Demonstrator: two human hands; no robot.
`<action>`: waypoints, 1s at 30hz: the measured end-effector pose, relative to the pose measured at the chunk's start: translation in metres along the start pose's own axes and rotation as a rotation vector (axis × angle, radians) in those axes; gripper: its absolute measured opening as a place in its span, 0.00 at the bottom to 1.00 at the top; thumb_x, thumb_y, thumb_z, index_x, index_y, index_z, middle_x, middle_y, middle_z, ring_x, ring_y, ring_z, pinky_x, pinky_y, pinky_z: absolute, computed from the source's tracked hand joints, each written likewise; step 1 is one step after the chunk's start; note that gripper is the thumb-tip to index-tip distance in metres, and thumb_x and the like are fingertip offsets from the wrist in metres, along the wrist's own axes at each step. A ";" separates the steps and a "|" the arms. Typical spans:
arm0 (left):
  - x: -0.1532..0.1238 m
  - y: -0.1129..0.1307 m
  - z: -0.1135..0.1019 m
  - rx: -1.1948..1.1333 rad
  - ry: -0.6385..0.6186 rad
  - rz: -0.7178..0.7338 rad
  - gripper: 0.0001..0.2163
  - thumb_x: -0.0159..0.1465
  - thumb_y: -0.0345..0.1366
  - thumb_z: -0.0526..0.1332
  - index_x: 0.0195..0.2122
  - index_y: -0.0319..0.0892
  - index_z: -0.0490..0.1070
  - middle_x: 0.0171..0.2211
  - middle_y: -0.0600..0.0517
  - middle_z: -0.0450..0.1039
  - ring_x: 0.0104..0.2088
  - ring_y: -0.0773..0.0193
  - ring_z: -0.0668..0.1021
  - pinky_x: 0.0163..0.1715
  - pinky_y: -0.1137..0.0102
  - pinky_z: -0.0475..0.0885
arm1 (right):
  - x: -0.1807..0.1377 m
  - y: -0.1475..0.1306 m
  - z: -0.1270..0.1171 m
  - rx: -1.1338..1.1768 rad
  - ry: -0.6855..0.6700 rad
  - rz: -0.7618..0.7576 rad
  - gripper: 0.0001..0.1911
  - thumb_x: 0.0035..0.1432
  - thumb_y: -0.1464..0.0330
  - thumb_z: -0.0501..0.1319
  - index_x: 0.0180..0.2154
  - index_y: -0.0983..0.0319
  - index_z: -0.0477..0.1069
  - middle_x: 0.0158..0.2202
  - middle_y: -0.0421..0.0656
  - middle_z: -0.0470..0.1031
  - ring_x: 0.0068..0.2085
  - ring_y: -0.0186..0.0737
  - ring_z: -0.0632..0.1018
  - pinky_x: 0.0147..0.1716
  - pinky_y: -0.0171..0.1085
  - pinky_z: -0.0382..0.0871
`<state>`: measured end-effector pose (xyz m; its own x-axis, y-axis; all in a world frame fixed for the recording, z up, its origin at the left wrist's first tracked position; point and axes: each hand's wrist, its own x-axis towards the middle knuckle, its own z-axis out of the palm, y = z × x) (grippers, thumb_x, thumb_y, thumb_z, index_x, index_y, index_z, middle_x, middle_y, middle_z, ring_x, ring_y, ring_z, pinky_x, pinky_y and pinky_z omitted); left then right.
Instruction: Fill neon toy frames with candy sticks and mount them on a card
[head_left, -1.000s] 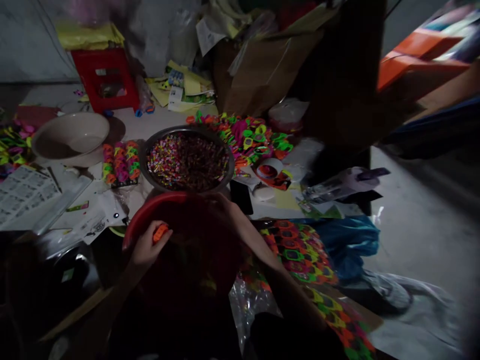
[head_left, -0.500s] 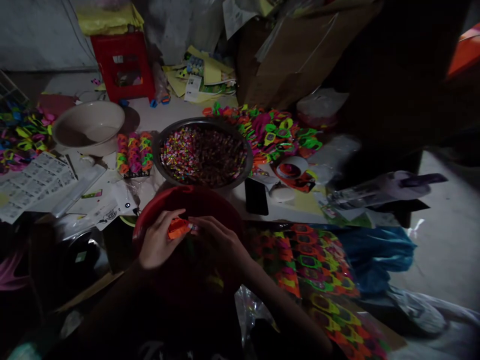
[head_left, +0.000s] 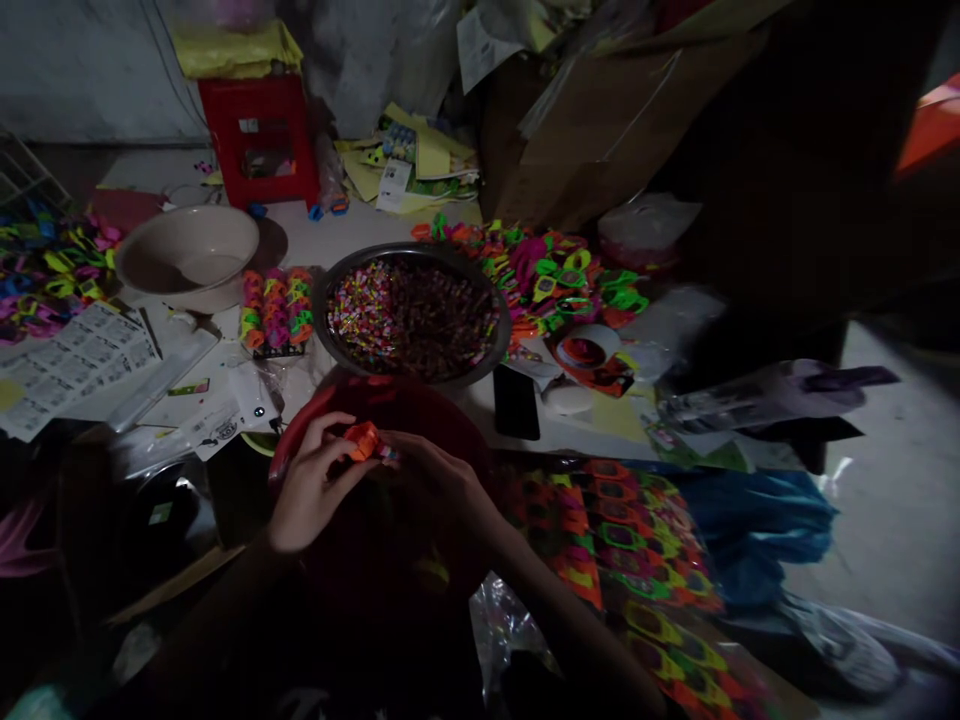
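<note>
Over a red plastic basin (head_left: 300, 430) both my hands meet on a small orange toy piece (head_left: 363, 441). My left hand (head_left: 311, 485) pinches it from the left with thumb and fingers. My right hand (head_left: 435, 480) has its fingers closed on a tiny coloured bit at the piece's right end. Just beyond the basin stands a metal bowl (head_left: 414, 252) full of small multicoloured candies or beads.
A beige bowl (head_left: 187, 255) sits far left, a stack of neon rings (head_left: 274, 310) beside the metal bowl, a black phone (head_left: 516, 402), a tape roll (head_left: 583, 350). Neon toy piles (head_left: 555, 275), printed sheets (head_left: 67, 365), a red stool (head_left: 259, 140), a cardboard box (head_left: 600, 130) and packed neon sheets (head_left: 630, 540) crowd around.
My right hand came back from the metal bowl to the orange piece held by my left hand. Both hands now work it together, turned slightly. The view shifted a little left.
</note>
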<state>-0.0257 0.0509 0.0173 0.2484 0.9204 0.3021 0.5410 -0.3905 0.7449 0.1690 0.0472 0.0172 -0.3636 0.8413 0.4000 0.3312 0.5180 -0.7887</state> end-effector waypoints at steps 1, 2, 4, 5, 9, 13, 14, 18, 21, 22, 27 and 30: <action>-0.001 0.000 -0.001 0.037 -0.010 0.026 0.03 0.64 0.36 0.60 0.36 0.43 0.70 0.46 0.49 0.71 0.45 0.63 0.76 0.45 0.67 0.71 | 0.000 0.000 0.001 -0.006 0.004 -0.011 0.13 0.66 0.72 0.54 0.52 0.62 0.67 0.48 0.48 0.75 0.49 0.35 0.77 0.47 0.32 0.73; -0.001 0.001 -0.001 0.064 -0.023 0.048 0.04 0.65 0.36 0.59 0.36 0.42 0.70 0.42 0.50 0.72 0.42 0.63 0.76 0.44 0.68 0.71 | 0.000 0.000 0.002 -0.012 0.009 -0.021 0.13 0.66 0.72 0.54 0.51 0.62 0.67 0.48 0.48 0.75 0.48 0.35 0.77 0.46 0.32 0.73; -0.001 0.003 -0.002 0.086 -0.039 0.058 0.05 0.65 0.37 0.58 0.34 0.42 0.69 0.33 0.52 0.73 0.37 0.65 0.76 0.39 0.70 0.71 | 0.001 -0.002 0.002 -0.019 0.014 -0.039 0.12 0.66 0.72 0.53 0.50 0.61 0.68 0.46 0.47 0.75 0.46 0.34 0.78 0.43 0.31 0.74; 0.000 0.004 -0.002 0.086 -0.037 0.049 0.06 0.65 0.38 0.59 0.34 0.42 0.68 0.31 0.53 0.73 0.35 0.65 0.76 0.37 0.71 0.71 | 0.001 -0.004 0.002 -0.023 0.010 -0.049 0.13 0.66 0.73 0.53 0.50 0.61 0.68 0.45 0.47 0.75 0.45 0.34 0.78 0.43 0.30 0.74; 0.002 0.005 -0.002 0.094 -0.026 0.031 0.06 0.64 0.39 0.60 0.37 0.43 0.68 0.32 0.54 0.74 0.35 0.66 0.77 0.37 0.73 0.71 | 0.002 -0.009 -0.002 -0.061 -0.017 -0.076 0.13 0.66 0.72 0.54 0.51 0.59 0.69 0.44 0.46 0.74 0.44 0.34 0.77 0.42 0.31 0.73; 0.001 0.004 -0.002 0.154 -0.047 0.061 0.07 0.64 0.40 0.60 0.40 0.44 0.68 0.36 0.53 0.76 0.37 0.65 0.78 0.38 0.71 0.71 | 0.003 -0.012 -0.007 -0.101 -0.056 -0.083 0.15 0.66 0.71 0.53 0.53 0.58 0.68 0.42 0.46 0.72 0.42 0.34 0.77 0.40 0.31 0.73; 0.001 0.005 -0.003 0.168 -0.052 0.064 0.07 0.64 0.40 0.60 0.41 0.44 0.68 0.36 0.53 0.76 0.37 0.64 0.79 0.39 0.70 0.71 | 0.003 -0.011 -0.008 -0.113 -0.067 -0.088 0.15 0.66 0.71 0.53 0.53 0.57 0.68 0.42 0.45 0.71 0.41 0.34 0.76 0.40 0.31 0.73; 0.000 0.006 -0.003 0.204 -0.085 0.063 0.07 0.65 0.40 0.59 0.42 0.45 0.67 0.38 0.53 0.77 0.39 0.63 0.79 0.40 0.69 0.72 | 0.001 -0.011 -0.012 -0.159 -0.120 -0.100 0.16 0.67 0.71 0.51 0.54 0.58 0.67 0.43 0.47 0.70 0.43 0.36 0.76 0.41 0.33 0.73; 0.001 0.007 -0.002 0.236 -0.091 0.094 0.07 0.66 0.40 0.58 0.43 0.45 0.67 0.39 0.53 0.77 0.40 0.63 0.79 0.41 0.68 0.72 | -0.002 -0.010 -0.012 -0.198 -0.123 -0.110 0.16 0.68 0.70 0.49 0.54 0.60 0.67 0.44 0.49 0.70 0.44 0.38 0.75 0.41 0.35 0.74; 0.001 0.008 -0.002 0.259 -0.092 0.112 0.08 0.66 0.40 0.57 0.44 0.45 0.67 0.39 0.53 0.77 0.40 0.63 0.79 0.40 0.68 0.72 | -0.002 -0.009 -0.012 -0.210 -0.118 -0.117 0.16 0.68 0.70 0.49 0.54 0.60 0.67 0.44 0.49 0.70 0.44 0.39 0.76 0.41 0.35 0.74; 0.002 0.016 -0.002 0.513 -0.127 0.204 0.09 0.67 0.41 0.54 0.40 0.42 0.68 0.35 0.51 0.76 0.36 0.61 0.77 0.35 0.68 0.69 | -0.001 -0.008 -0.016 -0.215 -0.157 -0.190 0.18 0.68 0.70 0.49 0.57 0.60 0.63 0.45 0.50 0.72 0.46 0.41 0.76 0.43 0.38 0.74; 0.003 0.018 -0.002 0.622 -0.127 0.260 0.09 0.68 0.39 0.53 0.36 0.41 0.69 0.31 0.51 0.75 0.33 0.60 0.76 0.32 0.68 0.67 | 0.000 -0.009 -0.018 -0.184 -0.175 -0.197 0.18 0.67 0.71 0.50 0.57 0.60 0.62 0.45 0.49 0.73 0.46 0.41 0.75 0.43 0.39 0.74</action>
<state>-0.0170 0.0463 0.0325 0.5046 0.8000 0.3246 0.8024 -0.5733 0.1657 0.1814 0.0451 0.0328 -0.5750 0.6913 0.4377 0.3856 0.7008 -0.6002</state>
